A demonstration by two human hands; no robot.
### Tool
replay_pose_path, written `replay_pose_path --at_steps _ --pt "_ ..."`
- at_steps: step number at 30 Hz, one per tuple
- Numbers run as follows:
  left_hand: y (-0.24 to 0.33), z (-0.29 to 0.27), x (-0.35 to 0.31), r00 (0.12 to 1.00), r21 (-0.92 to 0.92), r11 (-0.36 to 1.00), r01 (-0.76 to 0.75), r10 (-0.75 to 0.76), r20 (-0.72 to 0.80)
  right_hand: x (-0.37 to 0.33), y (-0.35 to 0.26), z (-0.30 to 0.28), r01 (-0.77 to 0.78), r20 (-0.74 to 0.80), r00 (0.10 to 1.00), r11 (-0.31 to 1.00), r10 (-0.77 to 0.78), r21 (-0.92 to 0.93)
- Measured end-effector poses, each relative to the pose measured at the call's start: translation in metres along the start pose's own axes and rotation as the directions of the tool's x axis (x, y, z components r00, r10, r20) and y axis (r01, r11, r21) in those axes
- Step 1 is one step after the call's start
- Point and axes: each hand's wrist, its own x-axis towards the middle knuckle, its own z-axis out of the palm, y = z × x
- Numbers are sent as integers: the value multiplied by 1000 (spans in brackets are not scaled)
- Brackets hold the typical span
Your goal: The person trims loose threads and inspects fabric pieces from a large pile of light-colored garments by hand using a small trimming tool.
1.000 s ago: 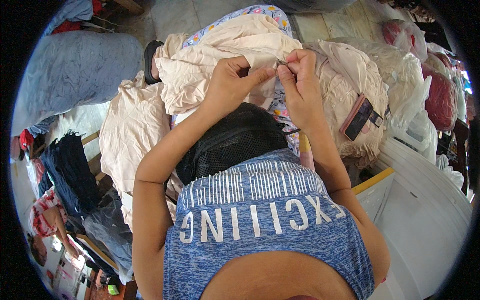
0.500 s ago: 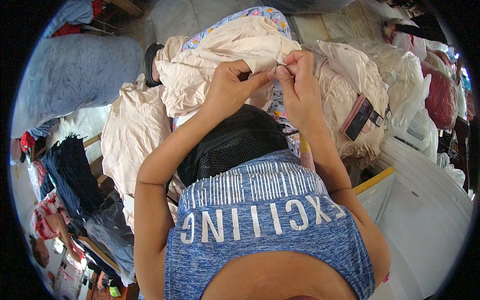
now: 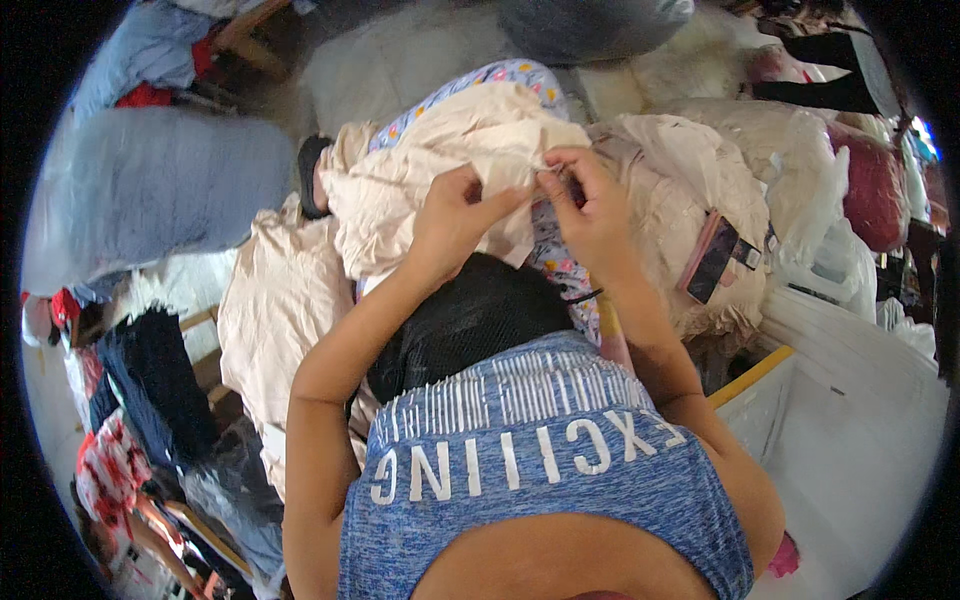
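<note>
Cream cloth, crumpled and soft, lies over my lap and floral-print legs. My left hand is closed on its near edge, thumb stretched toward the other hand. Just to the right, my right hand pinches the same edge between thumb and fingers. The fingertips of both hands are close together; any small thing between them is too blurred to make out. Below my hands, a black mesh bag rests against my waist.
More cream cloth is heaped at my right, with a phone on it. A white tub stands at lower right. Wrapped blue-grey bundles sit at left. Another person in a red-and-white top is at lower left.
The whole view has shifted, so my hands and the cloth appear lower. My fingertips are slightly farther apart along the edge, both hands still holding the cloth.
</note>
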Motion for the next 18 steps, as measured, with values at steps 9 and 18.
replay_pose_path --at_steps 9,18 --pt "20 9 -10 993 -24 997 69 -66 97 7 15 -15 64 -109 992 996 -70 -54" --pt "6 13 -1 979 -373 908 188 -145 142 -3 7 -5 155 6 988 984 -156 84"
